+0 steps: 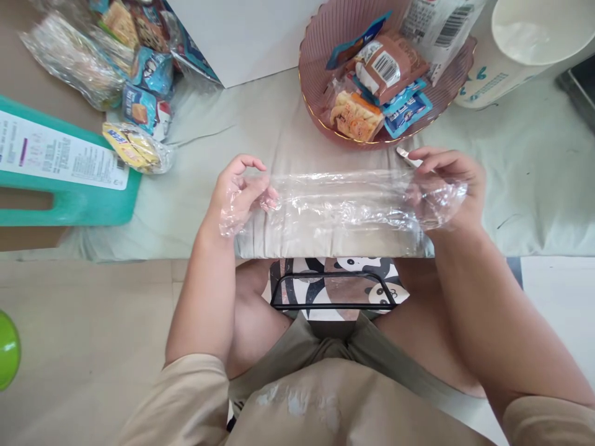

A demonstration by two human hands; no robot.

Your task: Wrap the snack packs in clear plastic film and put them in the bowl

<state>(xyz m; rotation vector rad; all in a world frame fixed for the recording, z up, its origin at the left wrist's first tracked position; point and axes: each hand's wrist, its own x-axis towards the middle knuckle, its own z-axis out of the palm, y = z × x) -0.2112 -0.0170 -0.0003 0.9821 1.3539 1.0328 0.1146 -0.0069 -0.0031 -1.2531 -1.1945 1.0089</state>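
Note:
A thin clear plastic film is stretched crosswise between my two hands, above the cloth-covered table. My left hand is closed on its left end, and part of the film lies over the fingers and wrist. At the other end my right hand grips the film, which bunches around the palm. A small white strip sticks out by the right fingertips; what it is I cannot make out. Just beyond the film stands a pink ribbed bowl with a gold rim, holding several packaged snacks.
Wrapped snacks are heaped at the back left, beside a teal bottle lying on its side. A white box stands behind. A large white paper tub is right of the bowl. The table's front edge crosses above my knees.

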